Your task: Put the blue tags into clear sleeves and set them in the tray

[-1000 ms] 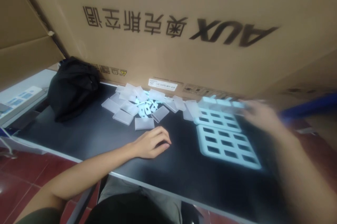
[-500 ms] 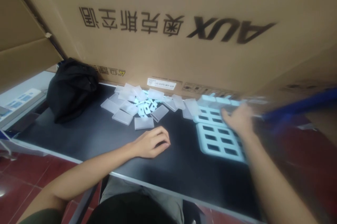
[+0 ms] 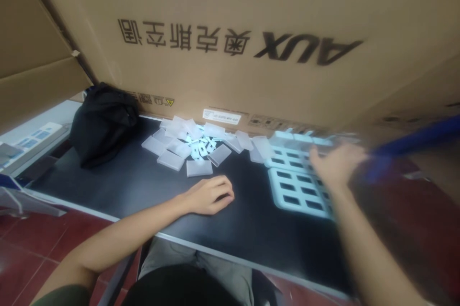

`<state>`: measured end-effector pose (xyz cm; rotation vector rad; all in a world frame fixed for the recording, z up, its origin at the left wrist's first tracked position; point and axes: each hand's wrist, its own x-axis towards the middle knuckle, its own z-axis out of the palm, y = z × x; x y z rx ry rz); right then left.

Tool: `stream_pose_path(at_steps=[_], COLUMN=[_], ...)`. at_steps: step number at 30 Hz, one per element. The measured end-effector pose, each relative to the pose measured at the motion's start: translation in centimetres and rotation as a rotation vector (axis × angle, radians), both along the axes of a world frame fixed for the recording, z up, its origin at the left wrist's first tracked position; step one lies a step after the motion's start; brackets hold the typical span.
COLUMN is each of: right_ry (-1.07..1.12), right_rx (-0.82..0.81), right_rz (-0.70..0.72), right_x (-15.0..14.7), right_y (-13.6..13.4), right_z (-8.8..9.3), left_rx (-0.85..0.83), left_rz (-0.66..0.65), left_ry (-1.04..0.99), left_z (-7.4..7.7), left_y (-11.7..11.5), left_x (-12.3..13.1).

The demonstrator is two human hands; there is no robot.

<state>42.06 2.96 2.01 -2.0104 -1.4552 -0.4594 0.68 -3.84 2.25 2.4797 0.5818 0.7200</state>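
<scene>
My left hand (image 3: 210, 196) rests on the black tabletop (image 3: 247, 239), fingers curled in towards the thumb. A small gap shows between thumb and fingers, with nothing visible in it. My right hand (image 3: 336, 164) is over the right end of the table, beside light blue plastic frames (image 3: 294, 190) with rectangular openings. Motion blur smears its fingers, so I cannot tell whether it holds anything. Ahead of my left hand lie several translucent flat sleeves (image 3: 170, 160), scattered around a small pile of light blue plastic pieces (image 3: 200, 147).
A large cardboard box (image 3: 201, 76) stands like a wall along the table's back edge. At the left is a black cloth bundle (image 3: 102, 124), near a white box (image 3: 34, 145). A blue bar (image 3: 420, 141) crosses the right side.
My right hand has shifted slightly to the right, away from the blue frames. My left hand stays in place. The camera view has moved a little.
</scene>
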Motion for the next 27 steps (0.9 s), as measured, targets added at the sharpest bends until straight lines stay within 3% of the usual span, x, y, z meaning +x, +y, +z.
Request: stream_pose_path(at_steps=[2,5,9,13,17,22,27], right_ry=[-0.029,-0.130,-0.244,-0.240,-0.113,0.044,0.111], right_rx=[0.010,-0.102,-0.234,-0.296,-0.267,-0.197,-0.029], right_rz=[0.049,0.255,0.235,0.161,0.113,0.119,0.214], right_x=[-2.6,-7.1,-10.8,-11.3,-11.1,-11.1,-11.0], right_y=[-0.6,-0.8,-0.2,0.5,0.3,-1.3,-3.0], right_z=[0.6,0.7,-0.1,-0.5,0.5,2.2,2.3], left_rx=[0.020,0.080,0.241,0.288,0.260,0.144,0.068], left_rz=[-0.001,0.029,0.074,0.280,0.487,0.477,0.481], left_ry=[0.038,0.108,0.212,0.244,0.367,0.737,0.826], left_z=[-0.1,-0.5,-0.5,1.3,4.0,5.7,5.8], left_y=[0.0,-0.2,-0.5,1.2,5.7,10.6,12.1], left_x=[0.1,0.3,0.4,-0.1,-0.6,-0.1,0.9])
